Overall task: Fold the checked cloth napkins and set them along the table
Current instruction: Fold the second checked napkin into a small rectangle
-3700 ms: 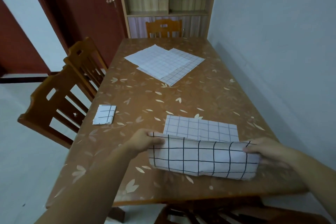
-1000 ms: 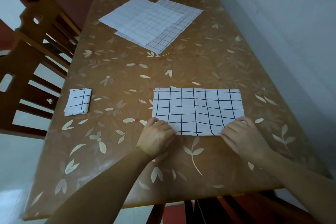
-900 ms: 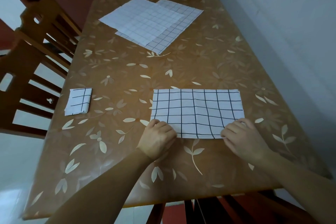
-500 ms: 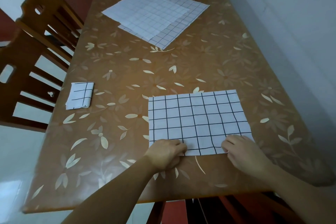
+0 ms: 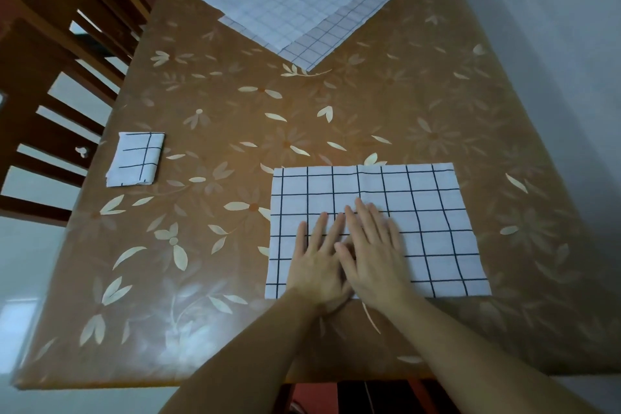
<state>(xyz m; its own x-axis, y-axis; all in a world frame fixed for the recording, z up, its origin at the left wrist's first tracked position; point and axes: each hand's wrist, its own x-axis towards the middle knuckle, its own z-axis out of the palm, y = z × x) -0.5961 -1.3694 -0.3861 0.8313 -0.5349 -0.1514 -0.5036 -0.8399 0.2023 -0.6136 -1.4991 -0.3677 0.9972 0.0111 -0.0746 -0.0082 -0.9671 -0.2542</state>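
A white napkin with a black check [image 5: 426, 212], folded in half into a rectangle, lies flat near the table's front edge. My left hand [image 5: 317, 257] and my right hand [image 5: 374, 245] lie side by side on its near middle, fingers straight and flat, the right partly over the left. A small folded checked napkin [image 5: 137, 160] sits by the left edge. Two unfolded napkins [image 5: 285, 0] lie overlapped at the far end.
The brown table [image 5: 235, 131] has a glossy cover printed with pale flowers and leaves. Wooden chairs [image 5: 57, 54] stand along its left side. A pale wall [image 5: 554, 27] runs close along the right side.
Both hands let go of the napkin's near corners and moved inward onto its middle, now lying flat. The napkin has been drawn nearer the front edge.
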